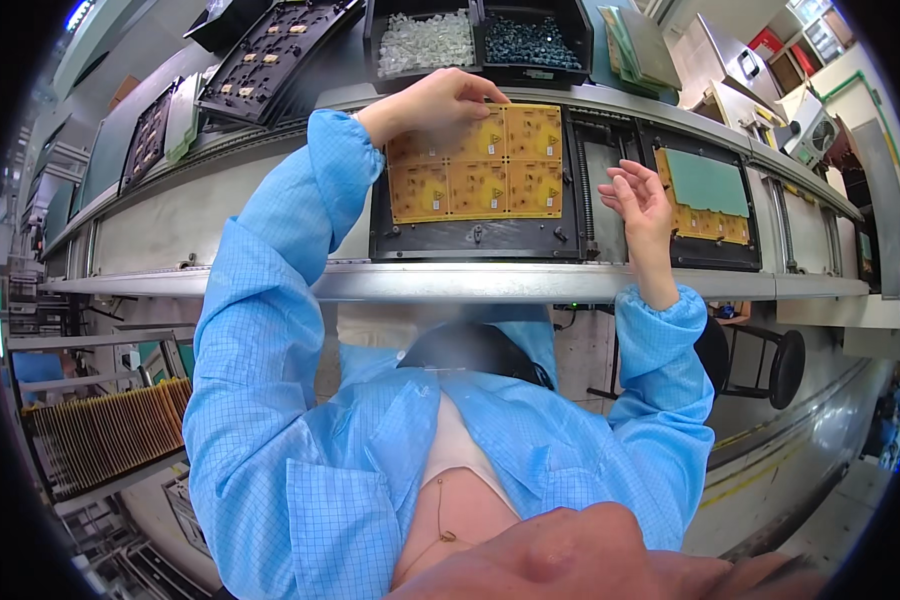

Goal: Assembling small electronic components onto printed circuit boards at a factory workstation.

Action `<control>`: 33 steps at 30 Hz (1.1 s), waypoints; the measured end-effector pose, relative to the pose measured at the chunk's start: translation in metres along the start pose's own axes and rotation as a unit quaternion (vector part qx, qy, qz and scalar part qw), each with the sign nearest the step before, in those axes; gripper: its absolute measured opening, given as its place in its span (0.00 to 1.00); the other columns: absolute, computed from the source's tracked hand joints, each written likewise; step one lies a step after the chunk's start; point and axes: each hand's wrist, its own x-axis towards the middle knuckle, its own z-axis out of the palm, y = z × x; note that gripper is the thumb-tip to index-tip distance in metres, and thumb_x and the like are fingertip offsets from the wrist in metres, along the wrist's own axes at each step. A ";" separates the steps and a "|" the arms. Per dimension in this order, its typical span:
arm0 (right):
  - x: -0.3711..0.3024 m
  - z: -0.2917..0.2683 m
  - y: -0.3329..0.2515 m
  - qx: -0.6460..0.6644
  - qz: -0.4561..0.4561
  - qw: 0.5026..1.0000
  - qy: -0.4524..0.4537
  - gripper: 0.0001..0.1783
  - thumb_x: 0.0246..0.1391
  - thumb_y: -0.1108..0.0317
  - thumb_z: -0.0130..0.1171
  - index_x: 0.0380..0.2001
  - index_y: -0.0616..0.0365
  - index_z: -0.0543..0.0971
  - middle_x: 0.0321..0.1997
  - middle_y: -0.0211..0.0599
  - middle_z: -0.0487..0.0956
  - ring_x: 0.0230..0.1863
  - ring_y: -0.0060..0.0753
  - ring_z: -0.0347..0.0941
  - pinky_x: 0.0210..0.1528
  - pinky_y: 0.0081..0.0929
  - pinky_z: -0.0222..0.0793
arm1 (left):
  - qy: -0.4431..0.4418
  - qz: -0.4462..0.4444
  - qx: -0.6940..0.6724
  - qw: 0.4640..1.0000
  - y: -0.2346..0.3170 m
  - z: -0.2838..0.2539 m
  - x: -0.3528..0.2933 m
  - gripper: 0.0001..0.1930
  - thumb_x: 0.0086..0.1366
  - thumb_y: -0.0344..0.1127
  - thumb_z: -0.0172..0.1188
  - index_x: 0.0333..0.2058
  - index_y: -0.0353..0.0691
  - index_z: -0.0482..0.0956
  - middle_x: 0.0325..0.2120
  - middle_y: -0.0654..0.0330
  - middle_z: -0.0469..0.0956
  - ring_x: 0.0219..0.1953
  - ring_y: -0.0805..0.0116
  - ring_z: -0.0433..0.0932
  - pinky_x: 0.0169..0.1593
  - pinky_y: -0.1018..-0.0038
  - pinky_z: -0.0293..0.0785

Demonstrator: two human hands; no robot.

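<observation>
A yellow panel of circuit boards (478,190) lies in a black carrier tray (440,243) on the rail line in front of me. My left hand (435,103) reaches over the panel's far left part, thumb and fingertips brought together at its far edge. Whatever may be between those fingertips is too small to make out. To the right of the panel my right hand (640,205) hovers with loosely curled, parted fingers and holds nothing. Beyond it, a second black tray (710,252) carries another yellow panel (715,225), partly covered by a green sheet (707,182).
Behind the rail stand black bins of clear parts (426,42) and dark blue parts (532,43). Black trays (278,55) lean at the back left, green sheets (642,50) at the back right. The metal rail (490,283) runs before me. A rack of boards (110,435) stands left, a stool (787,368) right.
</observation>
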 end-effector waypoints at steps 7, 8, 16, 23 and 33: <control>-0.005 0.004 0.004 -0.068 0.007 0.996 -0.050 0.13 0.63 0.68 0.56 0.48 0.64 0.76 0.45 0.39 0.79 0.44 0.27 0.78 0.50 0.24 0.74 | -0.007 0.020 0.073 0.997 -0.008 0.010 0.002 0.14 0.65 0.32 0.57 0.50 0.41 0.80 0.37 0.58 0.78 0.39 0.66 0.77 0.47 0.70 0.74; -0.006 0.005 0.004 -0.106 -0.005 0.993 -0.057 0.12 0.63 0.68 0.56 0.46 0.64 0.77 0.44 0.37 0.80 0.45 0.26 0.77 0.49 0.24 0.74 | 0.019 0.070 0.131 0.989 -0.008 0.012 0.001 0.14 0.65 0.32 0.57 0.49 0.42 0.79 0.38 0.57 0.77 0.41 0.62 0.77 0.48 0.68 0.74; -0.012 0.023 -0.005 -0.333 -0.206 0.916 -0.091 0.10 0.54 0.71 0.61 0.40 0.56 0.82 0.49 0.39 0.77 0.50 0.39 0.74 0.52 0.31 0.70 | 0.040 0.094 0.191 0.976 -0.007 0.025 -0.004 0.14 0.58 0.34 0.61 0.43 0.42 0.80 0.39 0.58 0.74 0.47 0.57 0.72 0.52 0.66 0.71; -0.012 0.026 -0.005 -0.396 -0.264 0.872 -0.116 0.10 0.51 0.71 0.63 0.39 0.57 0.82 0.52 0.39 0.76 0.58 0.47 0.67 0.59 0.39 0.63 | 0.101 0.124 0.200 0.967 -0.003 0.034 -0.026 0.13 0.55 0.29 0.61 0.42 0.42 0.80 0.40 0.58 0.72 0.48 0.56 0.70 0.52 0.64 0.70; -0.008 -0.021 -0.039 -0.421 -0.255 0.829 -0.265 0.13 0.42 0.73 0.69 0.34 0.62 0.81 0.47 0.40 0.78 0.56 0.47 0.69 0.57 0.39 0.66 | 0.032 0.110 0.200 0.973 0.020 0.029 -0.130 0.08 0.56 0.40 0.67 0.29 0.45 0.78 0.29 0.64 0.74 0.41 0.61 0.71 0.45 0.65 0.66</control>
